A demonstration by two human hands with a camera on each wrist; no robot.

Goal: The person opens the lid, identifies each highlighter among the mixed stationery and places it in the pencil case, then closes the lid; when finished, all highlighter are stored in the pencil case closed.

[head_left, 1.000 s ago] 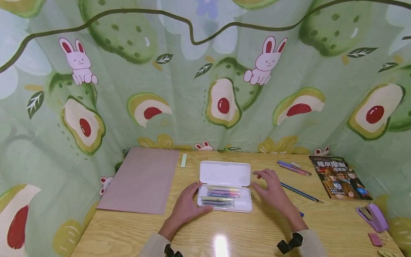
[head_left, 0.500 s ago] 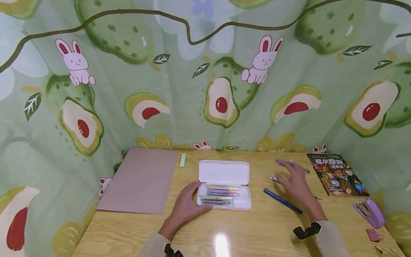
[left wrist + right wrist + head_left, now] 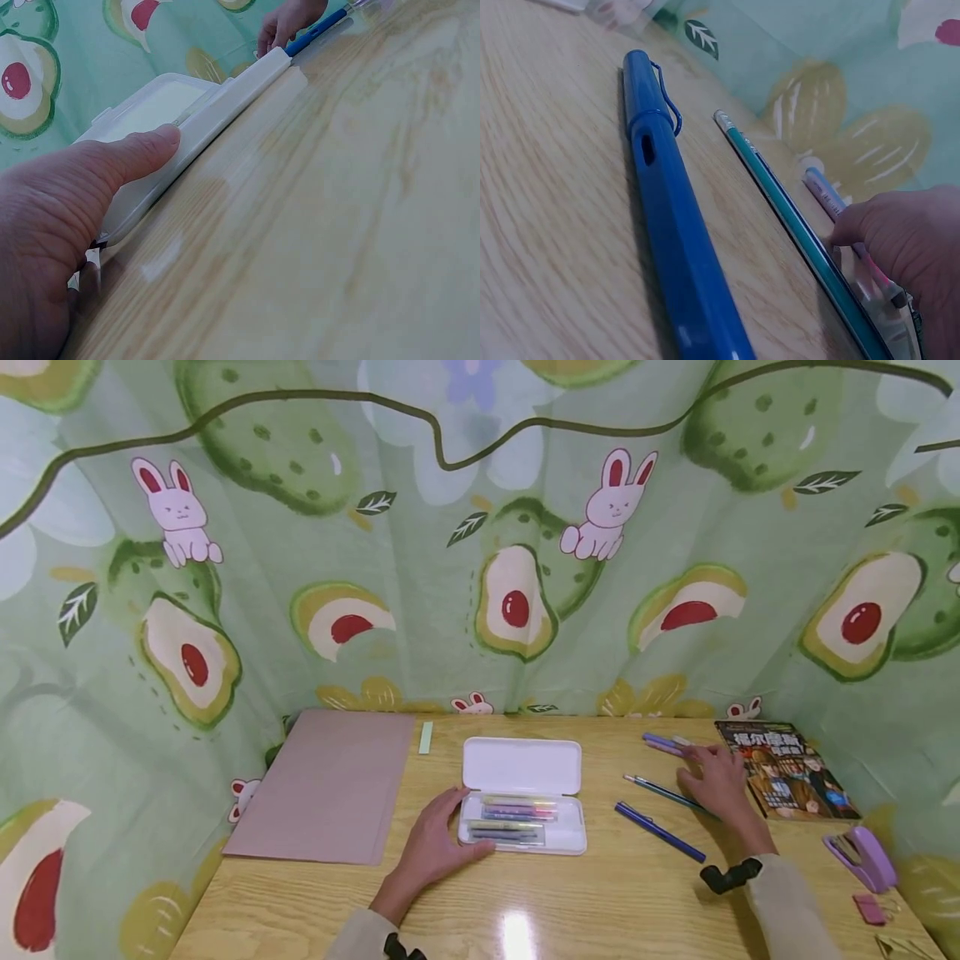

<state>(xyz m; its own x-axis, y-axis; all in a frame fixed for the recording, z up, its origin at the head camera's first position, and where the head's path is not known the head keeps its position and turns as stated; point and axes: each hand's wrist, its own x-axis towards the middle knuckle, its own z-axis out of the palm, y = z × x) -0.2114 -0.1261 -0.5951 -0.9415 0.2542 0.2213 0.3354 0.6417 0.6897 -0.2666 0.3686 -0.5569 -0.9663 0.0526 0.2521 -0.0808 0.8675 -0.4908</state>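
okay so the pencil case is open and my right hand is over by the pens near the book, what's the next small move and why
Probably close the right hand on the purple pen under its fingertips and lift it. The fingers touch the pens but do not yet grip one. The left hand already rests against the open pencil case, which has room beside its markers.

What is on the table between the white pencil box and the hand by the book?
Between the white pencil box and the right hand lie a blue pen and a green pencil, side by side on bare wood. The head view shows it.
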